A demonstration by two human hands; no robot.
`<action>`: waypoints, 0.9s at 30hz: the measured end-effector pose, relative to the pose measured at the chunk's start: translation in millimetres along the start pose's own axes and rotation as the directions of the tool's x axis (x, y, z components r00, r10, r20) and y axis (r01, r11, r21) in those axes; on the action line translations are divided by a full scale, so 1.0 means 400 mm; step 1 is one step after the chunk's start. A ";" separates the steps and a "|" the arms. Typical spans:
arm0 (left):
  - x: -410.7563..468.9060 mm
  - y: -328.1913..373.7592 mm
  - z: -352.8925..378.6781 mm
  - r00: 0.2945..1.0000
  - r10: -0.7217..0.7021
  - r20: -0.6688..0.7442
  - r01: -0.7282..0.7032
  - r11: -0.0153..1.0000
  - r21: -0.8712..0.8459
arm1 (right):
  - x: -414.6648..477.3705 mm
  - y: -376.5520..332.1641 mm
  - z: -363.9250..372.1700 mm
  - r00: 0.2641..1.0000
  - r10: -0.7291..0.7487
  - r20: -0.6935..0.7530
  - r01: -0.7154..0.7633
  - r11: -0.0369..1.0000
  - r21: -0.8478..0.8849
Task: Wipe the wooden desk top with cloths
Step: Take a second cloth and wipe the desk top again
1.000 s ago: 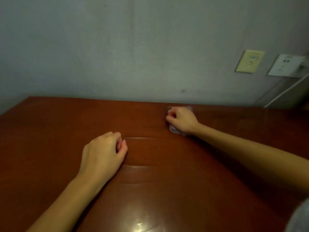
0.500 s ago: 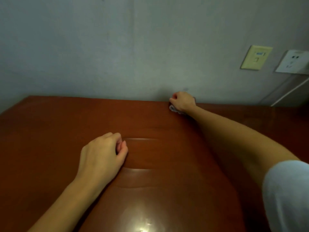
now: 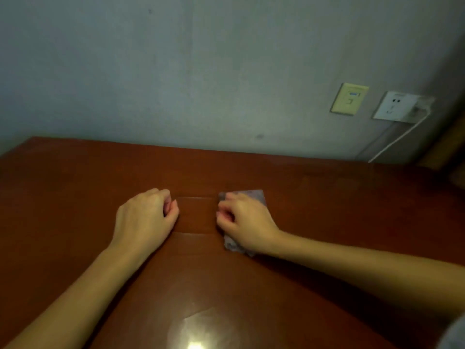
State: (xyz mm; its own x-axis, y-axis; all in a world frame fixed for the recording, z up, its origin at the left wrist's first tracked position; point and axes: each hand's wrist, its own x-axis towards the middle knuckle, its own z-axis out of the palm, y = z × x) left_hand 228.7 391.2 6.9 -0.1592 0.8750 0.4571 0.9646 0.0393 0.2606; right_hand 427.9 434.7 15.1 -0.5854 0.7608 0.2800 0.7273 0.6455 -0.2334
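The reddish-brown wooden desk top fills the lower half of the head view. My right hand lies on a small grey cloth in the middle of the desk, fingers curled over it and pressing it down. The cloth shows beyond the fingertips and under the wrist. My left hand rests on the bare wood just left of it, fingers curled in a loose fist with nothing in them. A narrow gap of wood separates the two hands.
A grey wall rises straight behind the desk's far edge. On it at the right are a yellowish wall plate and a white socket with a plug and white cable running down. A lamp glare shines near the front.
My right hand has drawn the cloth back from the desk's far edge by the wall toward me, to the middle beside my left hand. The left hand has stayed put.
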 end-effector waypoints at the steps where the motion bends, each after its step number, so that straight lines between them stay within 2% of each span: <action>1: -0.001 0.000 -0.001 1.000 0.004 0.002 -0.004 1.000 0.000 | -0.022 -0.011 -0.002 1.000 -0.017 0.001 0.017 0.999 0.028; 6: 0.000 -0.001 0.003 1.000 0.012 -0.011 -0.013 1.000 -0.015 | 0.035 0.019 0.002 0.999 0.036 -0.007 -0.036 0.999 0.035; 9: 0.005 -0.003 0.008 1.000 0.011 -0.015 -0.011 1.000 -0.014 | 0.142 0.080 0.008 0.984 0.174 -0.035 -0.173 0.984 0.028; 12: 0.010 -0.006 0.014 1.000 -0.005 -0.007 0.005 1.000 -0.001 | 0.266 0.134 0.014 0.934 0.351 -0.063 -0.350 0.936 0.025; 15: 0.010 -0.006 0.015 1.000 -0.007 -0.003 0.007 1.000 0.004 | 0.350 0.150 0.031 0.896 0.434 -0.092 -0.435 0.900 0.006; 22: 0.006 0.002 0.007 1.000 -0.019 0.003 0.019 1.000 -0.007 | 0.302 0.080 0.040 0.910 0.408 -0.076 -0.414 0.907 -0.084; 27: 0.002 0.007 -0.015 1.000 -0.012 0.019 0.013 0.999 -0.039 | 0.142 -0.075 0.039 0.970 0.230 -0.074 -0.236 0.969 -0.078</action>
State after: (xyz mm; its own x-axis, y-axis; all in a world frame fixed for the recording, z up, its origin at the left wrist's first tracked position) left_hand 230.3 389.1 13.0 -0.1669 0.8834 0.4379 0.9537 0.0318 0.2992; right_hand 367.2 459.7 23.7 -0.3738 0.8819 0.2872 0.8707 0.4404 -0.2191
